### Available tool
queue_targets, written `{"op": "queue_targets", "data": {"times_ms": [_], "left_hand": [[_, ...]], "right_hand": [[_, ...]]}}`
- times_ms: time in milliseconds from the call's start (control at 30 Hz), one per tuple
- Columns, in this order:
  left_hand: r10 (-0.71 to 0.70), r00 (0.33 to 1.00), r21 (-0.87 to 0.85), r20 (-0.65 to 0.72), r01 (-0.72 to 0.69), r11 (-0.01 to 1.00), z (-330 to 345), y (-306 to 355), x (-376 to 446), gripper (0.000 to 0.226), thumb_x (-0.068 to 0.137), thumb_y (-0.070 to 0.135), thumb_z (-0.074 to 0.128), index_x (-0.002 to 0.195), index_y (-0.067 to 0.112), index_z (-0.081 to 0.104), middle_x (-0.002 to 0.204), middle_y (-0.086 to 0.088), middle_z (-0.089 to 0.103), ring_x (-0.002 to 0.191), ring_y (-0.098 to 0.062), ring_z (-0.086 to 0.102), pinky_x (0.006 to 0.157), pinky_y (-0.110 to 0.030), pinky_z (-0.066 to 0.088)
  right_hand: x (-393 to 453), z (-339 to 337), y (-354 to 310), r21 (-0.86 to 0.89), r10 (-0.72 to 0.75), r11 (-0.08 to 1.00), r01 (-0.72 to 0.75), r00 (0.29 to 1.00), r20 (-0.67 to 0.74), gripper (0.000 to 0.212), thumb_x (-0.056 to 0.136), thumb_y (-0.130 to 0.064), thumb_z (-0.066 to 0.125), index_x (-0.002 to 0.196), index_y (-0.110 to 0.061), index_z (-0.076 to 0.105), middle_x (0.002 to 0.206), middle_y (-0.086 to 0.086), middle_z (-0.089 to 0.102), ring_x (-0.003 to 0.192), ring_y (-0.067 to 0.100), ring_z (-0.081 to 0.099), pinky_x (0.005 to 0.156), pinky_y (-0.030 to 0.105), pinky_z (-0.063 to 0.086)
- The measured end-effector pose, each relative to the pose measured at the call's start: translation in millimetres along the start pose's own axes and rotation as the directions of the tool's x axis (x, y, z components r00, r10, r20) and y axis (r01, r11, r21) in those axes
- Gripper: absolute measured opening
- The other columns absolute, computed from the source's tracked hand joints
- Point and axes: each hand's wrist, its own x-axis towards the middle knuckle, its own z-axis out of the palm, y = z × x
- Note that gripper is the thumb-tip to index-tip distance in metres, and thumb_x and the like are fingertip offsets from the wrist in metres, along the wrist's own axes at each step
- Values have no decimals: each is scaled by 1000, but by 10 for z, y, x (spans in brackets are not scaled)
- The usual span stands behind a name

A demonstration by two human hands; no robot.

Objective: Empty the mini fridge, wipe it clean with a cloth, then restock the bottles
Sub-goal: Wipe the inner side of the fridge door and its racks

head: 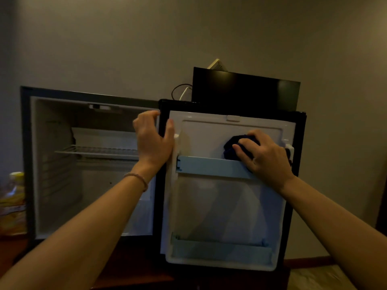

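Right hand [264, 154] on cloth [231, 147]

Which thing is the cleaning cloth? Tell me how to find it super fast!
Find the open fridge door, the big white panel swung out on the right. Near its top right, just above the upper pale blue shelf rail, the right hand presses on a crumpled lump. That lump is the cloth: dark navy and soft, the only dark thing on the white door lining.
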Motion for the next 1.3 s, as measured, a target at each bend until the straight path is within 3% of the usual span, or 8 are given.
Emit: {"op": "queue_targets", "data": {"times_ms": [133,233,467,567,700,967,1133,1300], "left_hand": [[507,831,-60,227,-508,859,196,464,-204,25,95,34,56,102,10,60,97,-11,61,92,-25,54,84,-40,42],[441,713,-21,545,-514,857,300,804,-353,27,98,44,48,89,21,58,86,-1,60,76,-21,56,67,-40,49],[252,663,106,705,-450,887,441,1044,-403,58,99,61,29,68,18,53,63,3,52,62,-24,54,57,-32,42],[299,603,29,739,-472,881,564,1282,-500,57,100,60,30,62,18,42,59,5,44,58,-24,45,52,-32,26],[281,609,54,741,-472,880,664,1391,-585,57,101,59,29,62,18,39,61,0,46,59,-29,45,54,-34,32],[324,664,201,674,-588,784,679,1391,-736,58,102,57,25,75,20,60,80,-10,68,71,-33,63,57,-33,34],[320,693,215,646,-567,795,665,1389,-772,60,102,56,27,80,19,67,76,-8,68,67,-30,63,57,-31,33],[330,704,225,629,-571,790,678,1379,-790,60,102,57,26,77,19,66,71,-5,67,57,-26,54,55,-30,33]], "right_hand": [[19,-130,-93,-67,15,997,-25,990,-139,31,101,-36,53,106,-7,66,113,19,58,88,32,58,56,40,52],[166,-408,-51,-96,96,986,-135,937,-336,30,101,-34,57,102,-6,68,110,21,60,85,35,60,56,36,49],[145,-1215,335,-146,228,898,-415,723,-652,33,102,-31,56,98,-1,68,103,26,60,91,26,56,69,32,47],[-118,-1203,378,-113,360,858,-501,744,-562,38,102,-36,54,98,-1,68,105,25,58,90,28,55,72,31,44],[-469,-811,255,-13,501,844,-536,796,-339,35,99,-38,54,104,-7,68,111,18,57,95,32,57,82,38,48],[-509,-518,66,189,746,666,-722,651,-142,70,85,-72,40,141,-32,50,158,8,28,139,32,25,108,39,30],[-479,-444,56,35,668,727,-686,695,-267,54,87,-63,54,125,-27,63,143,9,41,122,32,44,92,28,35],[-582,-379,126,133,699,710,-692,669,-252,45,92,-51,56,128,-25,61,133,7,48,111,28,55,82,33,50]]}}
